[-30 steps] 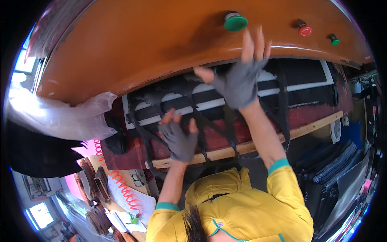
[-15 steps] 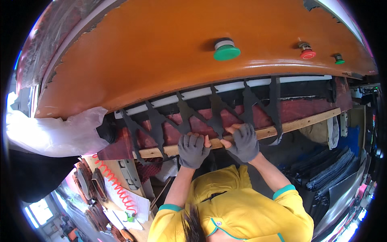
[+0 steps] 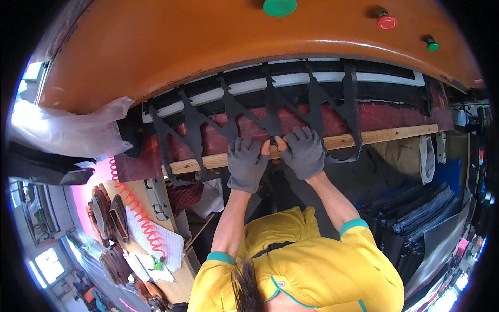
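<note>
A black sheet with large cut-out gaps, a zigzag web of strips (image 3: pixel 195 130), stretches across the dark red board and hangs over its front edge. My left hand (image 3: pixel 246 164), in a grey glove with a bare thumb tip, is closed on the web's near edge at the wooden strip (image 3: pixel 384 136). Close by on the right, my right hand (image 3: pixel 302 153), gloved alike, grips the same edge with curled fingers. Both thumbs point toward each other. The part of the sheet under my palms is hidden.
Above the board bulges an orange machine panel (image 3: pixel 208 36) with green and red push buttons (image 3: pixel 386 22). Clear plastic (image 3: pixel 78 127) hangs at left, over a red coiled hose (image 3: pixel 138 208), papers and cutting dies (image 3: pixel 118 216). Stacked black sheets (image 3: pixel 416 213) lie at lower right.
The panel, board and sheet sit higher in the picture as the view shifts. My hands stay on the web's near edge and have come slightly closer together.
</note>
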### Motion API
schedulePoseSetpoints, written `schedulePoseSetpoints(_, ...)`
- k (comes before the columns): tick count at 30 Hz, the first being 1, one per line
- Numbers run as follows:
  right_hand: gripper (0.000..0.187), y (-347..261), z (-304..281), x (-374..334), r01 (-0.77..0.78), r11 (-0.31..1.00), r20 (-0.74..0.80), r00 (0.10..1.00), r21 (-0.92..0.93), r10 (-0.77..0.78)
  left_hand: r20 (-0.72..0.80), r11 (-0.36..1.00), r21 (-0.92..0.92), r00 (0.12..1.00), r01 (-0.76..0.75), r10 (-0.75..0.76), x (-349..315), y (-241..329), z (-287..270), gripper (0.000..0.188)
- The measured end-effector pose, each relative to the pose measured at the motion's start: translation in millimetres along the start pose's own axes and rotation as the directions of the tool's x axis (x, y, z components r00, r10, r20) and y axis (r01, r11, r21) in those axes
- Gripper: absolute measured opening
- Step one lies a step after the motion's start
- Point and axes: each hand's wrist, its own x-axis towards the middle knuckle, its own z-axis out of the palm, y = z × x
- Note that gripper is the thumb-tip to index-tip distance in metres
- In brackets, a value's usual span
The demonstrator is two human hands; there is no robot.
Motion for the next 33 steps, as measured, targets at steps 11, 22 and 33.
schedulePoseSetpoints(11,0.044,-27,-46,-14,0.058,0.975,-0.096,0.995,0.214,-0.038,-0.159,0.989,-0.005,0.976,0.149,-0.148,-20,26,-27,0.036)
schedulePoseSetpoints(22,0.084,-41,-13,84,-0.048,0.893,0.212,0.976,0.448,-0.054,-0.217,0.936,-0.073,0.91,0.345,-0.352,-6,5,-19,0.065)
schedulePoseSetpoints(33,0.087,-6,-37,54,-0.419,-0.073,0.423,0.874,0.905,0.238,-0.114,0.954,-0.14,0.953,0.265,-0.282,-34,14,-43,0.058)
